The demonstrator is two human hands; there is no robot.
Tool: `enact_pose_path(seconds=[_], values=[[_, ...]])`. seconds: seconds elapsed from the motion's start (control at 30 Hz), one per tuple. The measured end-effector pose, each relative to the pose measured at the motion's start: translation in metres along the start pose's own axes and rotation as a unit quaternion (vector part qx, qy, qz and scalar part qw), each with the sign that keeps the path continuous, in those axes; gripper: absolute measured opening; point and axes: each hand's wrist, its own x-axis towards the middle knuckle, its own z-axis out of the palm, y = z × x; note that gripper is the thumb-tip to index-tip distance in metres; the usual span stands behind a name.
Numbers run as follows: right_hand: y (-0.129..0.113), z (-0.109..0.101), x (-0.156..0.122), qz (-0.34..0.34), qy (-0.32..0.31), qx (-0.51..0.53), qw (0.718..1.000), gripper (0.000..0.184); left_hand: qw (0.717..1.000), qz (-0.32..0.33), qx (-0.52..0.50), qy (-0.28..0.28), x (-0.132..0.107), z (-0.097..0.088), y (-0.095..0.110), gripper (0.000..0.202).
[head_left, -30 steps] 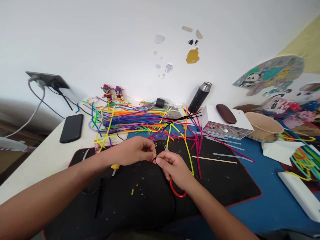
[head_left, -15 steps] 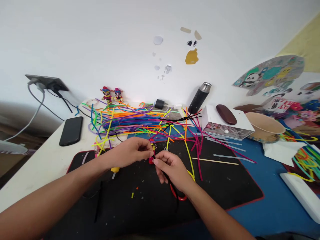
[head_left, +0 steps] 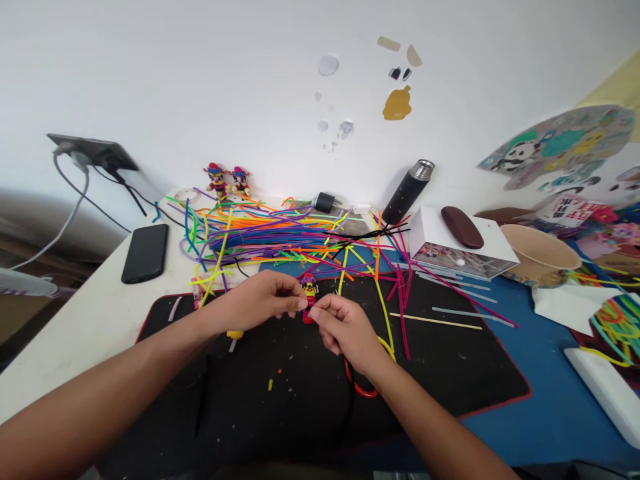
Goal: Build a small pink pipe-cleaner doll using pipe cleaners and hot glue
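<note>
My left hand [head_left: 273,301] is closed in a pinch over the middle of the black mat [head_left: 260,420]. Close to its fingertips, my right hand [head_left: 345,327] pinches too. A thin black plastic cord [head_left: 351,400] trails below the right hand; the short piece between the fingertips is hard to make out against the dark mat. Just behind the fingertips is a small woven figure [head_left: 309,293] in red, yellow and purple, partly covered by the hands. Red-handled scissors [head_left: 367,393] lie under the right wrist. A yellow-handled tool [head_left: 235,334] lies beyond the left forearm.
Many coloured plastic cords [head_left: 270,233] lie heaped along the wall. Two woven figures [head_left: 217,181] stand behind them. A black flask [head_left: 407,193] leans against the wall beside a white box [head_left: 430,233] with a brown case [head_left: 463,228]. A phone [head_left: 145,253] lies at left, a wooden stick [head_left: 435,321] at right.
My fingertips have drawn slightly apart and more of the woven figure shows behind them. The whole view has shifted a little. Both hands remain pinched.
</note>
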Motion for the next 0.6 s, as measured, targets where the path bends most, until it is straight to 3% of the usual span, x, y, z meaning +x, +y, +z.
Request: enact_pose_path(seconds=[0.2, 0.6], values=[[0.0012, 0.0043, 0.0003, 0.007, -0.006, 0.016, 1.000, 0.039, 0.999, -0.013, -0.039, -0.001, -0.0049, -0.0010, 0.0013, 0.033], [0.0071, 0.0084, -0.0094, 0.005, -0.004, 0.018, 1.000, 0.041, 1.000, 0.001, 0.004, 0.001, -0.0094, 0.0048, -0.0036, 0.029]])
